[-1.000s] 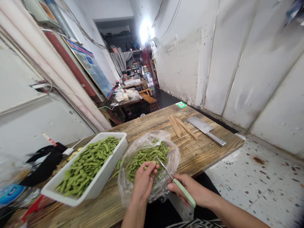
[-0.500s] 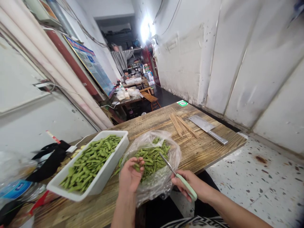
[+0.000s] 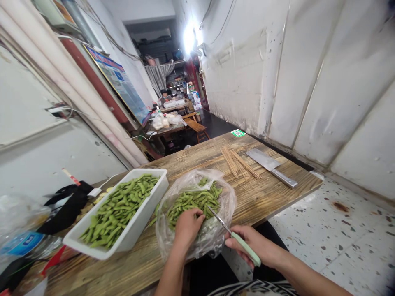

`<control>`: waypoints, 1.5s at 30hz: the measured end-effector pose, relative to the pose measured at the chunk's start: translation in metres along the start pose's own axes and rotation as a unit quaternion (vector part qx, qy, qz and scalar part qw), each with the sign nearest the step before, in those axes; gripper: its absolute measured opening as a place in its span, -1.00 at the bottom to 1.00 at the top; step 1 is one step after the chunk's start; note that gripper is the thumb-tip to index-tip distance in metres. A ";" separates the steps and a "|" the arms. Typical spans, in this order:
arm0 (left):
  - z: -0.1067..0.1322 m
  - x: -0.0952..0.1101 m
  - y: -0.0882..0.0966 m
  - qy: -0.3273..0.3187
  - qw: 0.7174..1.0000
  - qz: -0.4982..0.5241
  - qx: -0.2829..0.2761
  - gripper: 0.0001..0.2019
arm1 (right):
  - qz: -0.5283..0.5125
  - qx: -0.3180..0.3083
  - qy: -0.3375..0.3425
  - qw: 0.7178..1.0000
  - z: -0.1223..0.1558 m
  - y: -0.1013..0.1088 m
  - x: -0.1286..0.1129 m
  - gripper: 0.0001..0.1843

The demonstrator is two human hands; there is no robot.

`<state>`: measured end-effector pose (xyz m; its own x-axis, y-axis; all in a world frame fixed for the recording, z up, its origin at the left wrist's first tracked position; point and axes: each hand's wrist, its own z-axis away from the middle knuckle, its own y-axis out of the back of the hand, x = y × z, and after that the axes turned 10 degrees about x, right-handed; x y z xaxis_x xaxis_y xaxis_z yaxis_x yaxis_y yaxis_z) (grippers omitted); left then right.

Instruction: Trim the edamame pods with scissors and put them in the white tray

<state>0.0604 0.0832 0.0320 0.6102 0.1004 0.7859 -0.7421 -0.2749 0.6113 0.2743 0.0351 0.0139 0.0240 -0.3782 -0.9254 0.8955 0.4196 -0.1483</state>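
My left hand [image 3: 188, 225] is over the clear plastic bag, its fingers curled and pressed together at the green edamame pods [image 3: 197, 201]. Whatever is between those fingertips, if anything, is hidden. My right hand [image 3: 247, 242] grips a pair of scissors [image 3: 245, 247] by the light green handles. The metal blades point up and left over the pods, close to my left fingertips. The clear plastic bag [image 3: 230, 197] lies open on the table around the pods. Left of it stands a white plastic tub [image 3: 135, 230] filled with more edamame pods [image 3: 120, 209].
Thin wooden skewers [image 3: 239, 162] and a cleaver [image 3: 273, 167] lie on the wooden table [image 3: 197, 158], right of the bag. A plastic bottle [image 3: 29, 244] and a black bag [image 3: 64, 209] are at the left. Farther back, a person [image 3: 165, 96] sits at another table.
My left hand has turned over from palm up and moved right, down onto the pods. The scissors and my right hand have shifted slightly right and down.
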 end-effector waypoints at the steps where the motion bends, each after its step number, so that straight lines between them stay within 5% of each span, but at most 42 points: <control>1: 0.000 0.001 0.002 -0.005 1.000 0.020 -0.008 -0.94 | 0.006 -0.002 -0.003 1.000 0.000 0.001 0.000 -0.55; 8: 0.003 0.007 0.010 0.102 0.976 0.169 -0.093 -0.66 | 0.074 -0.011 0.043 0.996 0.005 0.004 -0.007 -0.54; 14: 0.004 0.013 0.009 0.168 0.951 0.238 -0.099 -0.48 | 0.080 -0.008 0.041 0.996 0.006 0.005 -0.009 -0.50; 25: 0.008 0.013 0.007 0.107 0.973 0.173 -0.114 -0.65 | 0.106 -0.008 0.072 0.992 0.001 0.002 -0.018 -0.52; 38: 0.011 0.016 -0.003 0.189 0.922 0.336 -0.044 -0.58 | 0.000 0.023 0.026 0.999 -0.010 -0.003 -0.004 -0.54; 45: 0.012 0.015 -0.001 0.180 0.917 0.353 -0.050 -0.63 | 0.039 -0.014 0.082 0.996 0.002 -0.002 -0.011 -0.53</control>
<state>0.0741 0.0732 0.0421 -0.1490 0.2453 0.9579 -0.9496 -0.3055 -0.0694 0.2733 0.0366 0.0250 0.0192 -0.2051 -0.9786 0.8810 0.4662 -0.0804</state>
